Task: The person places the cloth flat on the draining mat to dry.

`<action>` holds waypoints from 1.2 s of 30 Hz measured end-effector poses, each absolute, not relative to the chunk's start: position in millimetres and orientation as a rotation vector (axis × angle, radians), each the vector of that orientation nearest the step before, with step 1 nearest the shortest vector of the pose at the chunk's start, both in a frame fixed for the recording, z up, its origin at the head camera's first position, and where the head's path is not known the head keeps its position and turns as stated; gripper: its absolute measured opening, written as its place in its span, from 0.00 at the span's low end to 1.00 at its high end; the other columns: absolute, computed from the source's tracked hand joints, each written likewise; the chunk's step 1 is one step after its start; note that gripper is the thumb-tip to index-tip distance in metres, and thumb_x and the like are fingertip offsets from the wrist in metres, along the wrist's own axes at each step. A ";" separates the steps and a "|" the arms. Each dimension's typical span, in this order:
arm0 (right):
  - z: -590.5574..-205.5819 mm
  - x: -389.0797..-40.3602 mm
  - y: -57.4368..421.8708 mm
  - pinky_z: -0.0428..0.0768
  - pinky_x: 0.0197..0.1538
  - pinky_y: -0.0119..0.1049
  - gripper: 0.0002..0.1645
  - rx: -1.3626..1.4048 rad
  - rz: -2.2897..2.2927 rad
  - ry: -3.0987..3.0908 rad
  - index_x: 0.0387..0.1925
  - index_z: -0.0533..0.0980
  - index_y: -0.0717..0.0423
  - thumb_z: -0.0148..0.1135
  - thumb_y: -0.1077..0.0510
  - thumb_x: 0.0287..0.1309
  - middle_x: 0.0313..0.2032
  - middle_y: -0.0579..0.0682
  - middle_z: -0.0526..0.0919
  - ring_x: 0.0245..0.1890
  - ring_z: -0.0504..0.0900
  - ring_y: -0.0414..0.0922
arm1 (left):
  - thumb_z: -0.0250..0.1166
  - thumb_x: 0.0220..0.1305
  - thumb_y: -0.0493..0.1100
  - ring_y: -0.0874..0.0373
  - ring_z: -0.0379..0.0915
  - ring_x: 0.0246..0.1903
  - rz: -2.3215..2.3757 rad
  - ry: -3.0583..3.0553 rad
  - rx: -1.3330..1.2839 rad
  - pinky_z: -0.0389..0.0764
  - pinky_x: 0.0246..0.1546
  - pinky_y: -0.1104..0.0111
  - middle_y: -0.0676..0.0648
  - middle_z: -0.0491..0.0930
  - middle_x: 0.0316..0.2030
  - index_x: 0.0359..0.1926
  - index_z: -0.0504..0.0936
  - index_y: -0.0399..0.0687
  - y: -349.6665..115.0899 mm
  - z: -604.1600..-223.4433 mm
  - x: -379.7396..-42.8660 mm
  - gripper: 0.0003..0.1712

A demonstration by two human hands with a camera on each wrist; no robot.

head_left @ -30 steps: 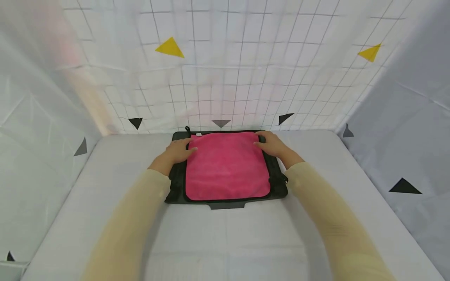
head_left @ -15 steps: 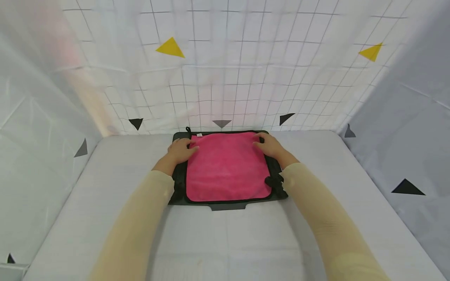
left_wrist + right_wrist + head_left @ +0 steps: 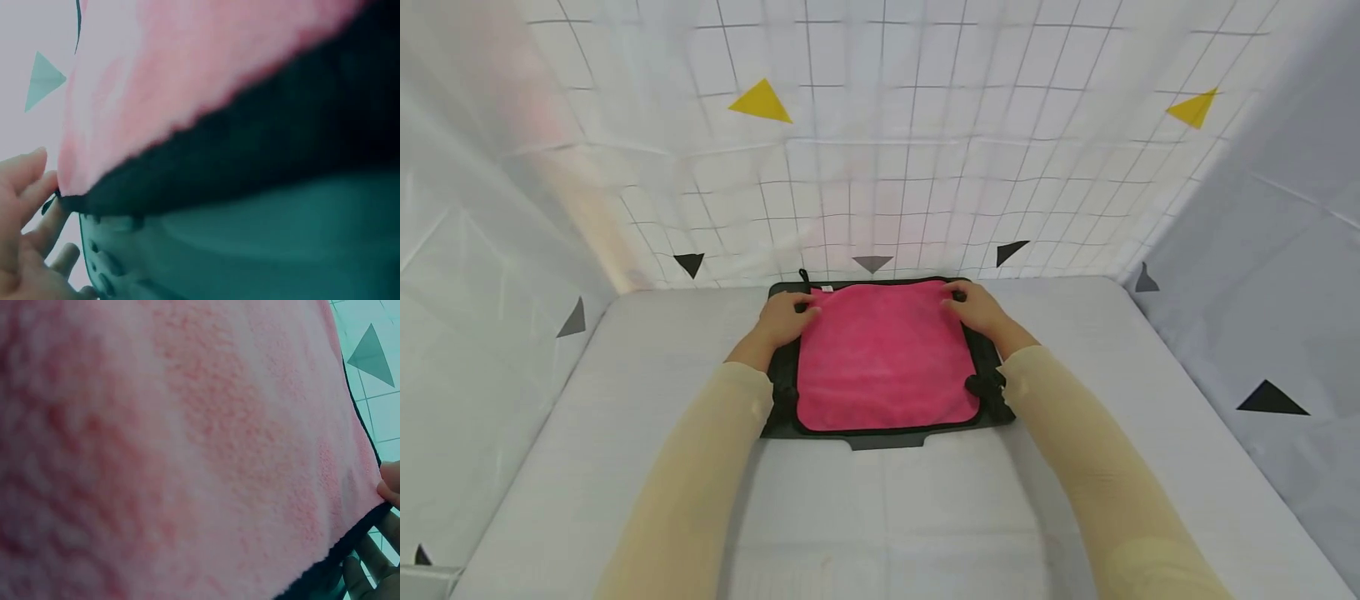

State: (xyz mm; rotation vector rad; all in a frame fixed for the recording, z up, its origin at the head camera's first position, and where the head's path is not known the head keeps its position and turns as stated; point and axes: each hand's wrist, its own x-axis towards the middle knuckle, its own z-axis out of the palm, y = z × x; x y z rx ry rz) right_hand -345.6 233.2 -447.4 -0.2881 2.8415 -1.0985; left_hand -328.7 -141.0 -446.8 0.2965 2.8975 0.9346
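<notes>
A pink fleecy cloth [image 3: 887,358] with black edging lies spread over a dark flat board [image 3: 785,367]. At the cloth's far left corner, my left hand [image 3: 780,321] pinches the edge between thumb and fingers. My right hand [image 3: 979,310] pinches the far right corner in the same way. In the left wrist view, the fingertips meet the corner of the pink cloth [image 3: 156,81], above the board's side [image 3: 250,244], which has small raised marks. The right wrist view shows thumb and fingers of the right hand [image 3: 372,565] at the black-trimmed corner of the cloth [image 3: 237,437].
A white label [image 3: 827,288] and a black loop [image 3: 803,275] sit at the cloth's far left. Behind the board rises a white grid-lined sheet [image 3: 880,150] with dark and yellow triangles. Grey-white sheets [image 3: 1262,250] flank the white table [image 3: 820,517].
My left hand and forearm have shifted slightly to the right. The right sleeve has moved slightly left, and the dark bit at the cloth's right edge now overlaps the cloth more.
</notes>
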 end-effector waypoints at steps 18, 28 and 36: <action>-453.9 -355.2 229.7 0.54 0.72 0.58 0.36 -0.385 -0.680 2.927 0.72 0.63 0.64 0.57 0.53 0.68 0.70 0.67 0.62 0.70 0.56 0.68 | 0.54 0.76 0.50 0.33 0.46 0.72 0.569 2.966 0.212 0.56 0.67 0.39 0.37 0.58 0.73 0.74 0.64 0.45 -130.1 -439.5 -318.4 0.31; -444.7 -349.9 211.8 0.56 0.67 0.70 0.40 -0.480 -0.451 2.970 0.76 0.60 0.52 0.56 0.43 0.69 0.77 0.60 0.50 0.75 0.46 0.65 | 0.52 0.75 0.59 0.36 0.33 0.76 0.384 2.938 0.358 0.37 0.72 0.40 0.40 0.42 0.79 0.78 0.56 0.55 -112.8 -440.0 -323.5 0.37; -452.2 -352.2 211.7 0.40 0.72 0.67 0.47 -0.417 -0.332 2.805 0.81 0.44 0.46 0.44 0.32 0.71 0.79 0.58 0.40 0.77 0.34 0.64 | 0.43 0.71 0.72 0.30 0.25 0.75 0.252 2.827 0.262 0.28 0.70 0.36 0.37 0.39 0.79 0.80 0.47 0.60 -112.2 -435.8 -318.9 0.45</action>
